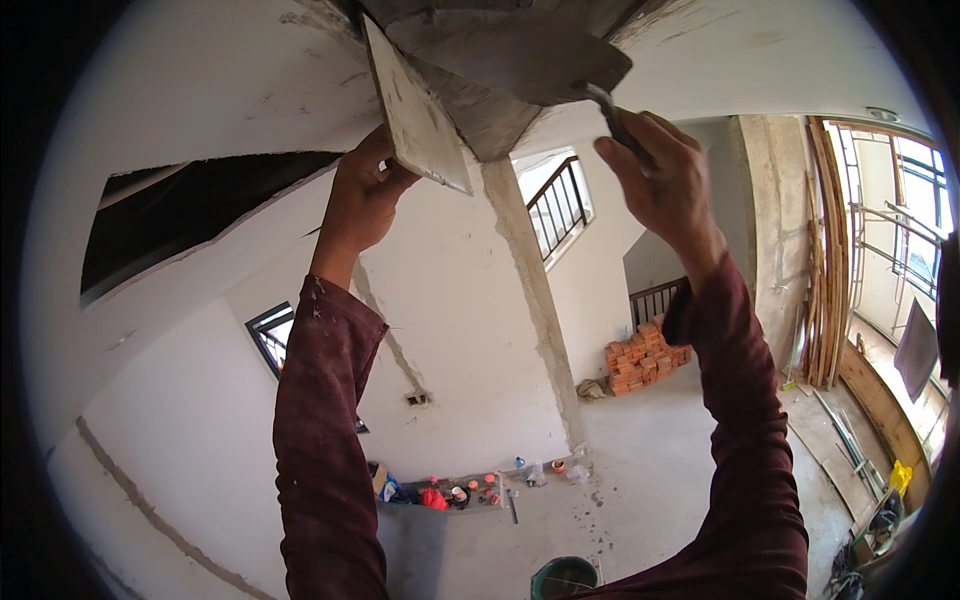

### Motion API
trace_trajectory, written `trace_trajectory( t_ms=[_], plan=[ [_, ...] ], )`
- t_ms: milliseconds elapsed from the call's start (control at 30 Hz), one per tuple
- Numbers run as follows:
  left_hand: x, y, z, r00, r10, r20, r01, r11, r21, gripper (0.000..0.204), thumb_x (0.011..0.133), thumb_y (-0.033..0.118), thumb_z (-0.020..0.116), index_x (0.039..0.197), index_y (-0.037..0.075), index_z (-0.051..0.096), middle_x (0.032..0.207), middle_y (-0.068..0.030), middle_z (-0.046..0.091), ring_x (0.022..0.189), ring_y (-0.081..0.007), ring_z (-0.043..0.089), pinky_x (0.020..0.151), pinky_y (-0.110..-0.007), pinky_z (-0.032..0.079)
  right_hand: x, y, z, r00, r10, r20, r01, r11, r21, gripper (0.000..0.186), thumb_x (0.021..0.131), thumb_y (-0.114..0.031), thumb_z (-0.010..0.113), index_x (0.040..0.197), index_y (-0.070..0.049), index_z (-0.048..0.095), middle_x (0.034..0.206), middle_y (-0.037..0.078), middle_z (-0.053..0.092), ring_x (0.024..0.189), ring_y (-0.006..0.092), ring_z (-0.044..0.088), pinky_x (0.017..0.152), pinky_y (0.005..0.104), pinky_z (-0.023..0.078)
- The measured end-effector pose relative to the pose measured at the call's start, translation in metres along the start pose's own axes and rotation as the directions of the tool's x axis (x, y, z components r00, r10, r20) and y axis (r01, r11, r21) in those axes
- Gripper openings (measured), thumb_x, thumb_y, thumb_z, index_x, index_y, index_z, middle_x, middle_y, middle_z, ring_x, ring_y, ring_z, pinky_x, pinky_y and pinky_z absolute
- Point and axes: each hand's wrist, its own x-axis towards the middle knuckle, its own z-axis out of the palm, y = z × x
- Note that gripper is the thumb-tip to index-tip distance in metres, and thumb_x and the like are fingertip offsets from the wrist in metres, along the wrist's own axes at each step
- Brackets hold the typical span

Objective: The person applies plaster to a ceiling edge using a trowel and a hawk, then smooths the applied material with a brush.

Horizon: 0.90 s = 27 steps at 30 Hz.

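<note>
Both my arms, in dark red sleeves, reach up toward the ceiling. My left hand [368, 195] is closed on a flat, pale, smeared board [415, 115], gripping it near its lower edge and holding it tilted up. In my right hand [668, 180] is the handle of a trowel [520, 55], its bent metal neck showing above my fingers. The broad grey blade lies beneath a patch of grey cement [495, 125] where ceiling and wall meet, to the right of the board. From here I cannot tell whether the blade touches the cement.
A dark opening [190, 220] cuts the white ceiling at left. Stacked orange bricks [645, 360] stand by the stair railing, and long timber planks [825, 260] lean at right. Below are a green bucket [565, 577] and several small items, including a red bag [433, 499], along the wall.
</note>
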Motion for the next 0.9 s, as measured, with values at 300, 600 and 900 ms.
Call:
trace_trajectory(
  t_ms=[300,600,900],
  plan=[
    [-0.005,-0.013,-0.006,1.0,0.013,0.007,-0.014,0.989,0.144,0.03,0.085,0.015,0.063,0.109,-0.001,0.059,0.102,-0.0094,0.067,0.094,-0.0152,0.06,0.084,-0.028,0.045,-0.064,0.089,0.075,0.98,0.138,0.143,-0.129,0.989,-0.073,0.02,0.08,-0.013,0.068,0.09,0.003,0.061,0.065,0.012,0.052,0.053,0.0232,0.05,0.051,0.0342,0.04],
    [-0.011,-0.035,-0.014,0.996,0.073,-0.043,-0.058,0.957,0.284,0.03,0.084,0.014,0.065,0.109,-0.003,0.058,0.107,-0.0105,0.063,0.099,-0.02,0.058,0.088,-0.032,0.043,-0.212,0.049,-0.025,0.799,0.584,0.145,-0.566,0.811,-0.147,0.016,0.081,-0.013,0.063,0.083,0.002,0.06,0.061,0.01,0.044,0.054,0.0218,0.042,0.053,0.0329,0.036],
    [-0.011,-0.032,-0.002,0.995,-0.044,-0.088,0.055,0.991,0.123,0.035,0.085,0.016,0.066,0.112,-0.002,0.056,0.111,-0.0096,0.061,0.103,-0.0198,0.056,0.092,-0.033,0.041,-0.31,0.002,-0.099,0.582,0.808,0.091,-0.763,0.581,-0.283,0.015,0.079,-0.01,0.064,0.086,0.003,0.061,0.062,0.009,0.047,0.055,0.018,0.045,0.053,0.032,0.036]
  ],
)
